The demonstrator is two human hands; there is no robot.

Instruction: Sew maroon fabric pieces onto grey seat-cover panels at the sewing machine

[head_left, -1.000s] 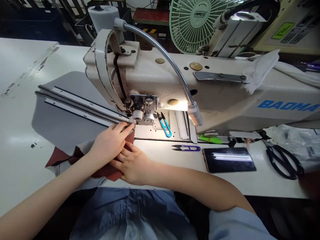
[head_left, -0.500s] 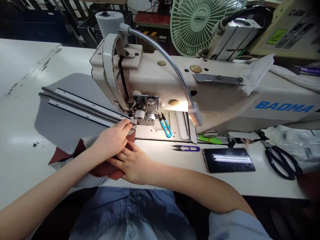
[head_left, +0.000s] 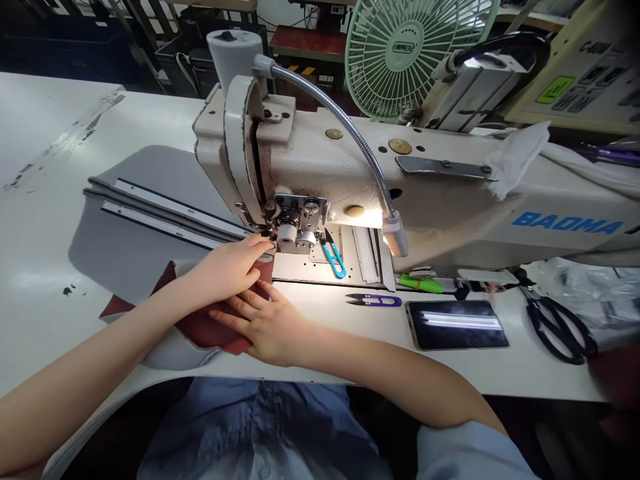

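Observation:
My left hand (head_left: 233,265) is closed at the near end of a grey fabric piece (head_left: 133,160), its fingertips close by the presser foot area of the sewing machine (head_left: 295,160). Two white strips with dark edges (head_left: 165,200) lie along the fabric, either side of a raised dark seam. My right hand (head_left: 277,327) rests flat with fingers spread on dark red fabric (head_left: 200,330), just below the left hand. The red fabric is folded, showing a grey underside. Just what lies beneath the left fingertips is hidden.
Blue thread snips (head_left: 336,259) lie on the machine bed, and purple snips (head_left: 375,301) on the table. Farther right are a phone (head_left: 457,325), black-handled scissors (head_left: 560,327) and a green marker-like item (head_left: 421,283). A lamp (head_left: 395,233) hangs low; a green fan (head_left: 410,60) stands behind.
The view has shifted slightly. My left hand has slid a little right with the fabric, toward the presser foot, and the red fabric by the left forearm has folded up more. My right hand stays flat.

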